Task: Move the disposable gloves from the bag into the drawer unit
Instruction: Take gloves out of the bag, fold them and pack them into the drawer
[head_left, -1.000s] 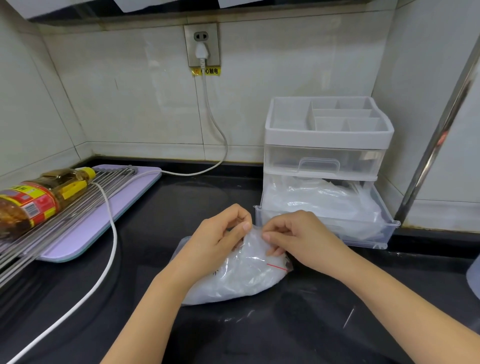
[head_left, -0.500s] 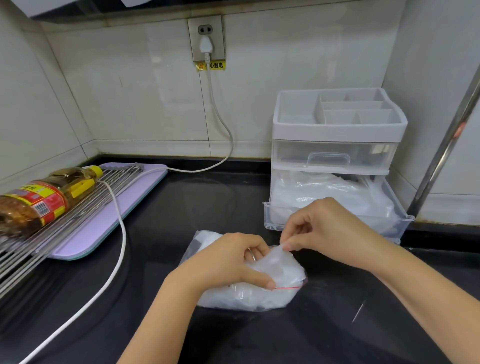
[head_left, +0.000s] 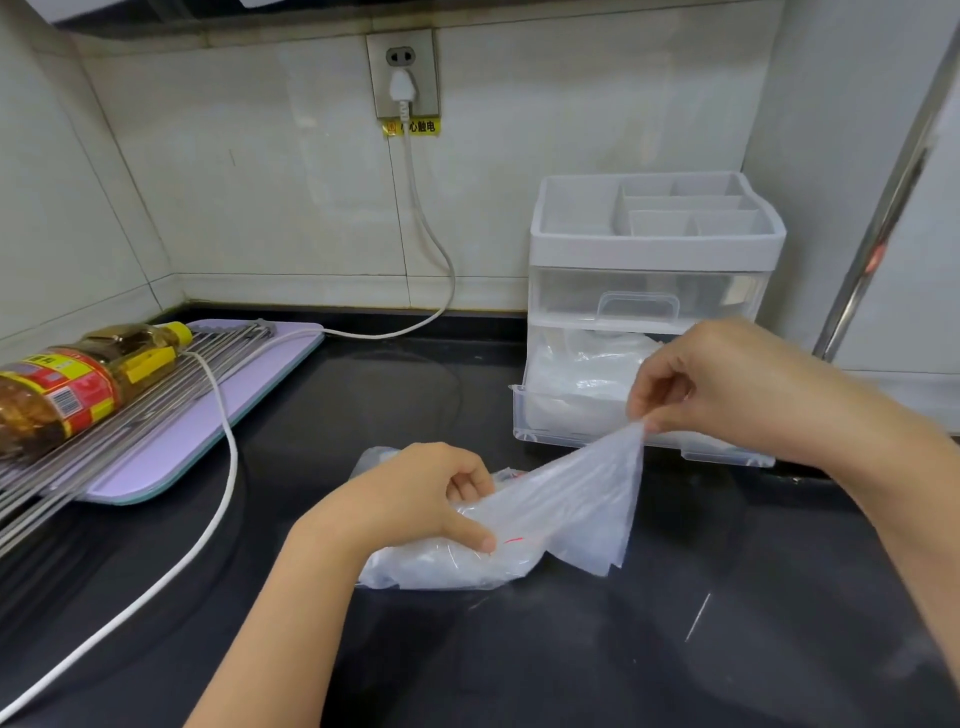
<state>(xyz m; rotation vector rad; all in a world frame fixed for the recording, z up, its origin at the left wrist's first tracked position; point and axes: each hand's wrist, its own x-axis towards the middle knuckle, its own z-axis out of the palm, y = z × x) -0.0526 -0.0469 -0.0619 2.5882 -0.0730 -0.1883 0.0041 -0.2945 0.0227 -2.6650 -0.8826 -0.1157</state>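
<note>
A clear zip bag (head_left: 441, 564) with a red seal line lies on the black counter, and my left hand (head_left: 415, 499) grips it near its mouth. My right hand (head_left: 727, 384) pinches a thin translucent disposable glove (head_left: 587, 499) and holds it stretched up and right out of the bag. Behind stands a white and clear drawer unit (head_left: 654, 254). Its bottom drawer (head_left: 540, 421) is pulled out and holds a heap of clear plastic gloves; the drawer above it is closed.
An oil bottle (head_left: 78, 384) lies on a metal rack (head_left: 135, 415) over a lilac board (head_left: 249, 395) at the left. A white cable (head_left: 223, 431) runs from the wall socket (head_left: 402, 73) across the counter. A steel pole (head_left: 883, 208) rises at the right.
My right hand has risen up and right, drawing a glove out of the bag. My left hand has stayed gripping the bag at its mouth.
</note>
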